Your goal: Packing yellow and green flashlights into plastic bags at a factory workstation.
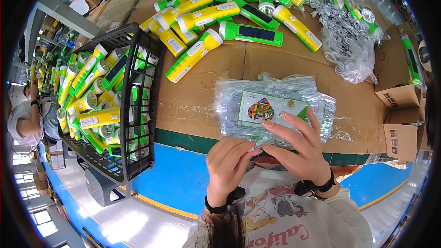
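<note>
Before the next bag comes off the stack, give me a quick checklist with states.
1. Left hand pinching the near edge of the stack of clear bags: ok.
2. Right hand fingers flat on top of the stack: ok.
3. Only one bag separated: cannot tell.
4. Stack lying fully on the cardboard: ok.
5. Loose flashlights apart from the stack: ok.
6. Black crate stocked with flashlights: ok.

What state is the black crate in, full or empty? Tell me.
Nearly full: the black crate holds yellow and green flashlights heaped almost to its rim.
</note>
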Demonstrator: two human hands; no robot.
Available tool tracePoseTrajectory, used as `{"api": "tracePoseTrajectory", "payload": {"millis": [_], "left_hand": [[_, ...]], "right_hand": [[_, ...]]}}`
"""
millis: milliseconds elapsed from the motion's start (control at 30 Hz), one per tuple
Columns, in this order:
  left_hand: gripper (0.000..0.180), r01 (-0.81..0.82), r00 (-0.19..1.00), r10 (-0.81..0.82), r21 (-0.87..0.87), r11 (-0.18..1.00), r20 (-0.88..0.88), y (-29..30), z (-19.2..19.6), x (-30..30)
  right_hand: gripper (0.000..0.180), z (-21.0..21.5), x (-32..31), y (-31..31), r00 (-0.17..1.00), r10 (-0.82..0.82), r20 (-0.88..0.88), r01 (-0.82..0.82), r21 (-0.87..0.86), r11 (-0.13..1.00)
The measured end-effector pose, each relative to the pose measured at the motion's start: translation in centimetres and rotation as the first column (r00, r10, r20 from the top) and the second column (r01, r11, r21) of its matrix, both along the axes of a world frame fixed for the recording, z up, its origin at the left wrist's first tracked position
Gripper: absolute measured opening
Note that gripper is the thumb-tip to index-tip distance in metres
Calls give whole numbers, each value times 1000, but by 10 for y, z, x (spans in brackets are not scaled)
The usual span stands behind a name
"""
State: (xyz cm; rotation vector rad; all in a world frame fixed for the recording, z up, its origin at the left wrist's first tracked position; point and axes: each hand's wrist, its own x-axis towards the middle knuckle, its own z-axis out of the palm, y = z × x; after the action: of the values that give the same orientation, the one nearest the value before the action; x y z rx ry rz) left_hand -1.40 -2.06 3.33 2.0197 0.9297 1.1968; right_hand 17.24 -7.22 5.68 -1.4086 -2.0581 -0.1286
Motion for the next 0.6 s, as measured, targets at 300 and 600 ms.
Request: {"api": "tracePoseTrajectory", "payload": {"millis": [300,600], "left_hand": [[26,23,981,-6,-89,996,191,-2,-1,-26],[18,500,864,-433,-356,789,256,2,13,-45]], "right_hand": [[22,19,29,13,1000,18,11,-13,-319,948],[19,45,51,31,885,416,-211,-457,-565,687]]}}
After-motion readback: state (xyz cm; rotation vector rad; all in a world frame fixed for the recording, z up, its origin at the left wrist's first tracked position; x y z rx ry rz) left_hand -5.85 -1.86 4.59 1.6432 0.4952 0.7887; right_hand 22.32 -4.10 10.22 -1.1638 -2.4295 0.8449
